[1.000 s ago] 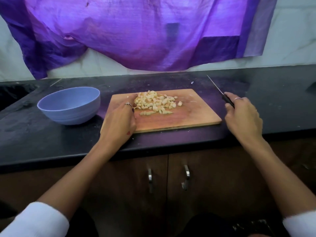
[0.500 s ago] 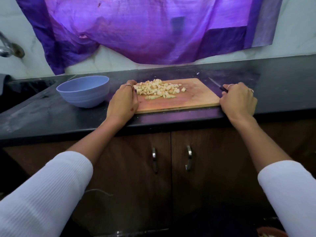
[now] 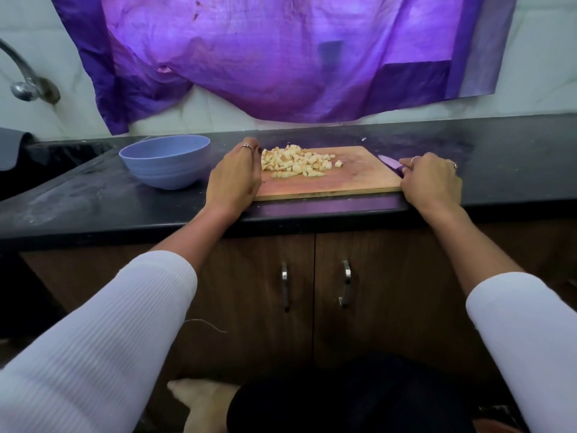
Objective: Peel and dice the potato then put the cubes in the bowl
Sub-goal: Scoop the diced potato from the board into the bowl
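Knife (image 3: 390, 165) lowered to board (image 3: 359, 182) | right hand (image 3: 432, 182) grips it | left hand (image 3: 234, 179) flat beside cubes (image 3: 299, 164)

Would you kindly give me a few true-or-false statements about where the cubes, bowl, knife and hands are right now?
1. The potato cubes lie on the board. True.
2. The bowl stands right of the board. False: it stands to its left.
3. The right hand holds the knife. True.
4. The cubes are piled in the bowl. False: no cubes show in it; the pile is on the board.
5. The left hand rests at the board's left end, beside the cubes. True.
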Demonstrator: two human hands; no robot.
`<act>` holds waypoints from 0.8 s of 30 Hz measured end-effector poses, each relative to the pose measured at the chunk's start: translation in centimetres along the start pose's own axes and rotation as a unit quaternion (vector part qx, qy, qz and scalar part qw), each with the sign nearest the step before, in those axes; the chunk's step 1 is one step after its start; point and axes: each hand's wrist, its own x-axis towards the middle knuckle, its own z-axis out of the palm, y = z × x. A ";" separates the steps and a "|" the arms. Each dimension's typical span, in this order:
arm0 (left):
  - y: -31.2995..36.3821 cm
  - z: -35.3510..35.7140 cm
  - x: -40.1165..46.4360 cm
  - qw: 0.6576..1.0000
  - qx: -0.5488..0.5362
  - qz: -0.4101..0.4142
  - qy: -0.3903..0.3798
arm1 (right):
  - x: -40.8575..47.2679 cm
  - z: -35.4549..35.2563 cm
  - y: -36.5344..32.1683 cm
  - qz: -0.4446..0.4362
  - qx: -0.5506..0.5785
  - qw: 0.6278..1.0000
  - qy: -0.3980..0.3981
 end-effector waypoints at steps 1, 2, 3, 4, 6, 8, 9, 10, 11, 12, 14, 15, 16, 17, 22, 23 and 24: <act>0.0 0.0 0.0 1.000 -0.002 -0.001 -0.001 | 0.1 0.0 0.1 -0.004 -0.002 1.000 0.003; 0.0 0.0 0.0 1.000 -0.001 -0.001 -0.003 | 0.1 0.1 0.2 -0.012 -0.008 1.000 0.004; 0.0 0.0 0.1 1.000 0.001 -0.003 -0.005 | 0.2 0.2 0.3 -0.022 -0.015 1.000 0.005; -0.1 0.1 0.1 1.000 0.001 -0.005 -0.007 | 0.3 0.5 0.3 -0.033 -0.025 0.999 0.005; -0.1 0.1 0.1 1.000 -0.009 0.003 -0.010 | 0.7 0.8 0.5 -0.051 -0.043 0.998 0.011; 0.0 0.3 0.1 0.999 -0.023 0.025 -0.012 | 1.1 1.1 0.8 -0.062 -0.061 0.996 0.024; 0.0 0.3 0.1 0.999 -0.028 0.035 -0.013 | 1.2 1.3 1.0 -0.069 -0.068 0.995 0.028; 0.0 0.3 0.1 0.999 -0.031 0.034 -0.012 | 1.2 1.4 1.0 -0.079 -0.073 0.994 0.031; 0.0 0.3 0.2 0.999 -0.033 0.027 -0.010 | 1.3 1.4 0.9 -0.096 -0.074 0.992 0.030; -0.1 0.3 0.2 0.999 -0.033 0.018 -0.011 | 1.4 1.5 0.8 -0.116 -0.073 0.990 0.022; -0.2 0.3 0.2 1.000 -0.026 0.009 -0.012 | 1.6 1.4 0.5 -0.152 -0.064 0.986 0.006; -0.2 0.4 0.2 1.000 -0.023 0.008 -0.013 | 1.6 1.3 0.4 -0.166 -0.061 0.984 0.000; -0.2 0.4 0.3 1.000 -0.021 0.006 -0.014 | 1.6 1.3 0.2 -0.176 -0.060 0.982 -0.002; -0.3 0.5 0.4 1.000 -0.020 0.006 -0.015 | 1.6 1.3 0.1 -0.187 -0.059 0.980 -0.002; -0.5 0.6 0.6 0.998 -0.041 0.035 -0.036 | 1.3 0.9 -0.5 -0.226 0.003 0.974 -0.033; -0.6 0.6 0.6 0.998 -0.043 0.039 -0.037 | 1.2 0.9 -0.6 -0.233 0.015 0.972 -0.039; -0.7 0.7 0.7 0.997 -0.046 0.042 -0.037 | 1.3 0.9 -0.6 -0.236 0.023 0.971 -0.042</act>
